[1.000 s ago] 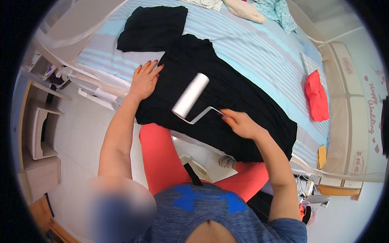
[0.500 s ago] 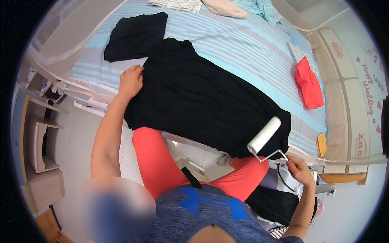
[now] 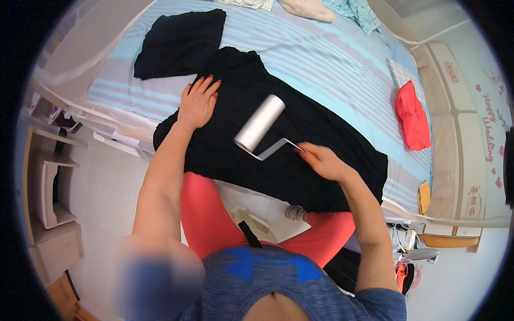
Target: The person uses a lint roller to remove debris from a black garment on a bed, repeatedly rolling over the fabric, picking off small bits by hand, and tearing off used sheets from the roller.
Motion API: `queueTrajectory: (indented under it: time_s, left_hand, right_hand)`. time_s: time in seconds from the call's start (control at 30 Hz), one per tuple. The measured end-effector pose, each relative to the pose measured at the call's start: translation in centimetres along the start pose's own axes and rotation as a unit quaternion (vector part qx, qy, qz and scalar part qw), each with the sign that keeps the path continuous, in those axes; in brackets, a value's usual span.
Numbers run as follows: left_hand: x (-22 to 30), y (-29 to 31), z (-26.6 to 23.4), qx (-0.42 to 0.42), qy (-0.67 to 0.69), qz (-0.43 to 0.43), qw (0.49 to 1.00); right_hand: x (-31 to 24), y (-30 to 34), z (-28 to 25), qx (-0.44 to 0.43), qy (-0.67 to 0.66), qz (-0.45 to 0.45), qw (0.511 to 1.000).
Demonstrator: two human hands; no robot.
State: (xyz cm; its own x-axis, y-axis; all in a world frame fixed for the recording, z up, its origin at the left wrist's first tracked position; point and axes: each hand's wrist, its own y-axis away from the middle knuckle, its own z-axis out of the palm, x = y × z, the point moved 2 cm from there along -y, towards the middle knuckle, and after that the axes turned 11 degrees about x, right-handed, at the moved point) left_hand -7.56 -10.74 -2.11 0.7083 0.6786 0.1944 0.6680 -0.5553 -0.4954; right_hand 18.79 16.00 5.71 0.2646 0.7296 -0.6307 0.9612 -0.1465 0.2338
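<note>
A long black garment (image 3: 300, 128) lies spread along the near edge of the bed. My left hand (image 3: 199, 104) presses on its left part, fingers stretched out and nothing held. In my right hand (image 3: 324, 162) is the handle end of a lint roller (image 3: 261, 122), with a white cylinder on a bent wire frame. The roller is over the middle of the black cloth, tilted up to the right; whether it touches the fabric I cannot tell. A folded black piece of clothing (image 3: 180, 44) rests at the far left, beside the garment's end.
Striped blue bedding (image 3: 332, 69) covers the bed. A red cloth (image 3: 412, 115) and a yellow item (image 3: 424, 197) lie near the headboard (image 3: 455, 134) at the right. Light shelves (image 3: 56, 187) stand at the left. My legs in coral trousers are against the bed's near side.
My right hand has carried the lint roller leftward and away from me, from the garment's right end to its middle. My left hand has moved from the garment's edge onto the cloth.
</note>
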Motion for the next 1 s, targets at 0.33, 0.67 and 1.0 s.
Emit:
queueTrajectory:
  time_s: [0.33,0.67,1.0]
  left_hand:
    - [-0.8,-1.1,0.7,-0.04,-0.009,-0.02,0.999]
    - [2.5,3.7,-3.0,-0.006,-0.003,0.042,0.999]
    - [3.6,3.4,-2.7,-0.001,0.002,0.03,1.0]
  right_hand:
    - [5.3,26.7,-10.2,0.1,0.094,0.244,0.96]
    - [-6.4,12.9,-4.3,0.087,-0.008,0.042,0.995]
    - [2.9,11.1,-1.1,0.015,-0.009,0.033,0.999]
